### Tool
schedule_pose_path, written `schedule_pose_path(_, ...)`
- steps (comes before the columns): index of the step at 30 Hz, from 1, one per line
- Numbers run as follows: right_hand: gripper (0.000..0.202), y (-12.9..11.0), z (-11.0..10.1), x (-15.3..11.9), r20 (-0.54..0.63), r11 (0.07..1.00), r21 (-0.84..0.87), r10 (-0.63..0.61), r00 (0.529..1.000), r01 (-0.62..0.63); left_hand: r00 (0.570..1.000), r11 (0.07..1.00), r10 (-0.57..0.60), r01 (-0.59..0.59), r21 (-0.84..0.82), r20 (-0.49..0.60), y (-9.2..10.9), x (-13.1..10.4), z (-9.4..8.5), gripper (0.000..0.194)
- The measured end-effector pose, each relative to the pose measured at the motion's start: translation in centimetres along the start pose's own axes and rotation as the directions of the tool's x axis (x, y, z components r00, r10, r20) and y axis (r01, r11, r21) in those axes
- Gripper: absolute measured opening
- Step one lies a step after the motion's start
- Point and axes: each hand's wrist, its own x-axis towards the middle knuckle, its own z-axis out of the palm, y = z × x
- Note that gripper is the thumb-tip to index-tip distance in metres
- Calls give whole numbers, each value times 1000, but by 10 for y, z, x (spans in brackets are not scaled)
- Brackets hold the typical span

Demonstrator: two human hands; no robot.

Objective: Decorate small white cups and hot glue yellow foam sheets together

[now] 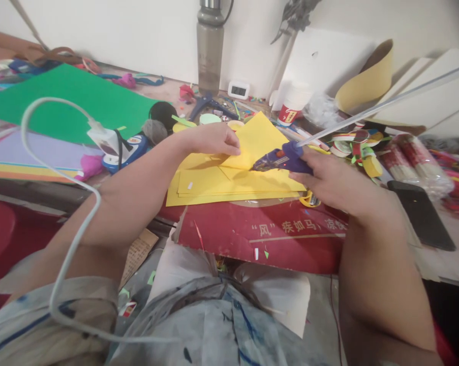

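In my right hand (330,178) is a dark blue glue gun (277,158), with a long clear glue stick (366,113) running out of its back up to the right. The nozzle points left, down at the fold of a yellow paper piece (262,134), whose upper part stands raised. My left hand (218,138) pinches that piece at its left edge, fingertips closed together. Beneath lie several flat yellow sheets (206,189), stacked on a red cardboard (229,229). Whether glue is coming out cannot be made out.
Green sheets (72,101) and a white-cabled plug (107,140) are at left. A grey bottle (210,51), a small digital clock (239,90) and a paper cup (290,107) stand behind. A black phone (422,213) and wrapped red-and-white bundles (412,162) lie at right.
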Motion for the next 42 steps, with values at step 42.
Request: schedule_pose_path(42,31,-34,25,14,-7,973,227,-45,999,45,1000,998,21,-21,-57,0,-3,2,1,22)
